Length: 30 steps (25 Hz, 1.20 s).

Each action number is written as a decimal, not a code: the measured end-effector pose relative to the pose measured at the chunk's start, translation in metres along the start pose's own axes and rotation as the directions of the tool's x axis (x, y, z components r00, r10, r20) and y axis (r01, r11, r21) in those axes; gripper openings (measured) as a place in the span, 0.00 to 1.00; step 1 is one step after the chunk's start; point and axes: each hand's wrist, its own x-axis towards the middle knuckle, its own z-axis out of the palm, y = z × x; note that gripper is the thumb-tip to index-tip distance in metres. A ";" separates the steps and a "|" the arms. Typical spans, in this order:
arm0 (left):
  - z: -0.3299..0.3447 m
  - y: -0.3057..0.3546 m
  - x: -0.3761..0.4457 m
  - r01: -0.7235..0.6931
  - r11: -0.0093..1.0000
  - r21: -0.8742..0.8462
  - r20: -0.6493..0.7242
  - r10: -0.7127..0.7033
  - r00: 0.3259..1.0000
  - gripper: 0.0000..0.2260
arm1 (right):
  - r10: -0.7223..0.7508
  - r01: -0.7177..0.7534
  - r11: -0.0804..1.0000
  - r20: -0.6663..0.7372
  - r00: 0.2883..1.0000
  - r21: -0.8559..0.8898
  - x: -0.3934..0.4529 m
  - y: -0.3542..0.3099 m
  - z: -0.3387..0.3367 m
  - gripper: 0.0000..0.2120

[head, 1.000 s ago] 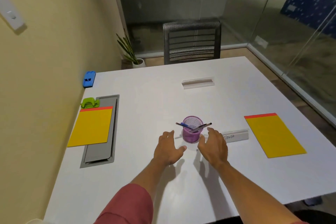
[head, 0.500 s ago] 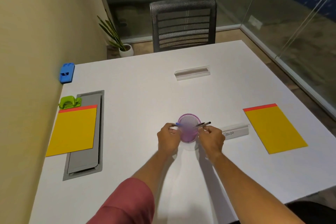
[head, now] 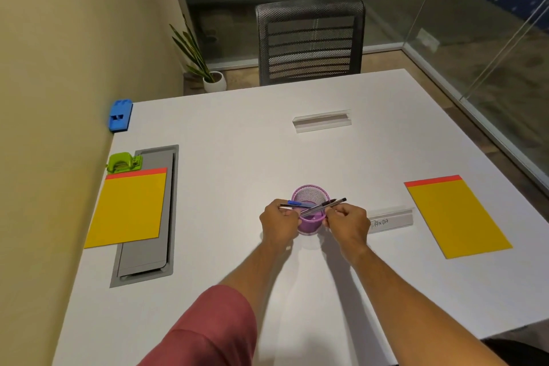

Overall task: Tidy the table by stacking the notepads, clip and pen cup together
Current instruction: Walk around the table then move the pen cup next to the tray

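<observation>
A purple mesh pen cup with a few pens in it stands at the middle of the white table. My left hand grips its left side and my right hand grips its right side, fingers curled round the wall. One yellow notepad with a red top strip lies at the left, partly over a grey cable hatch. A second yellow notepad lies at the right. A green clip sits just beyond the left notepad's top edge.
A blue block lies at the far left corner by the wall. Two clear name holders rest on the table, one far and one just right of my right hand. A mesh chair stands beyond the far edge.
Both hands closed in from open beside the cup to gripping its sides. The camera tilted and shifted, so the view moved slightly.
</observation>
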 end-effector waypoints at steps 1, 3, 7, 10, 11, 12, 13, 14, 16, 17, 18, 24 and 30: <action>-0.005 0.002 -0.002 -0.006 1.000 -0.010 -0.013 0.006 1.000 0.09 | -0.008 0.008 1.000 0.012 1.000 0.001 -0.003 -0.005 0.001 0.06; -0.017 0.007 -0.004 -0.005 0.999 -0.032 -0.042 0.003 0.999 0.09 | -0.029 0.029 1.000 0.042 0.999 0.006 -0.008 -0.014 0.004 0.07; -0.049 0.011 -0.012 -0.006 0.997 -0.076 -0.108 -0.002 0.994 0.08 | -0.097 0.093 0.995 0.124 0.988 0.040 -0.022 -0.034 0.020 0.10; -0.077 0.010 -0.015 -0.002 0.995 -0.103 -0.184 -0.017 0.983 0.08 | -0.127 0.119 0.991 0.190 0.973 0.057 -0.035 -0.047 0.039 0.11; -0.087 0.008 -0.018 0.001 0.993 -0.114 -0.213 -0.025 0.977 0.09 | -0.138 0.129 0.990 0.218 0.966 0.057 -0.042 -0.051 0.046 0.11; -0.097 0.005 -0.020 0.002 0.992 -0.130 -0.241 -0.033 0.970 0.09 | -0.147 0.137 0.989 0.244 0.959 0.057 -0.047 -0.053 0.054 0.11; -0.107 0.002 -0.022 0.006 0.989 -0.145 -0.269 -0.045 0.962 0.09 | -0.159 0.149 0.987 0.269 0.950 0.059 -0.053 -0.056 0.061 0.10; -0.117 -0.001 -0.025 0.005 0.987 -0.163 -0.298 -0.054 0.953 0.09 | -0.171 0.161 0.985 0.298 0.939 0.057 -0.059 -0.058 0.070 0.10; -0.137 -0.011 -0.031 0.014 0.981 -0.195 -0.352 -0.083 0.932 0.10 | -0.190 0.185 0.982 0.360 0.913 0.048 -0.073 -0.060 0.086 0.09; -0.146 -0.015 -0.034 0.025 0.977 -0.213 -0.380 -0.106 0.919 0.10 | -0.197 0.195 0.980 0.392 0.899 0.046 -0.080 -0.061 0.095 0.09; -0.156 -0.021 -0.037 0.037 0.972 -0.231 -0.408 -0.132 0.903 0.10 | -0.207 0.207 0.977 0.421 0.883 0.048 -0.088 -0.061 0.104 0.08; -0.217 -0.058 -0.056 0.070 0.934 -0.351 -0.535 -0.261 0.803 0.09 | -0.234 0.280 0.960 0.603 0.762 0.019 -0.137 -0.063 0.161 0.12; -0.266 -0.089 -0.071 0.112 0.863 -0.493 -0.599 -0.430 0.676 0.08 | -0.242 0.368 0.930 0.723 0.647 -0.019 -0.185 -0.061 0.216 0.10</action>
